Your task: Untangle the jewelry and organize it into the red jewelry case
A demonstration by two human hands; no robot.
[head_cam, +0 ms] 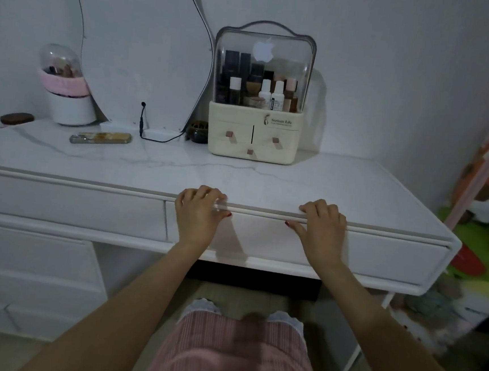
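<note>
Drawer [335, 246] front of the white dressing table is grasped along its top edge by left grip [198, 213] and right grip [321, 226].

Both arms outstretched, left hand [199, 211] and right hand [322, 223] fingers curled.

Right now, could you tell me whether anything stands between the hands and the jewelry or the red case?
Neither the jewelry nor a red case is visible. Both the left hand and right hand grip the top edge of the closed right-hand drawer under the marble tabletop; its shut front blocks whatever lies inside.
</note>
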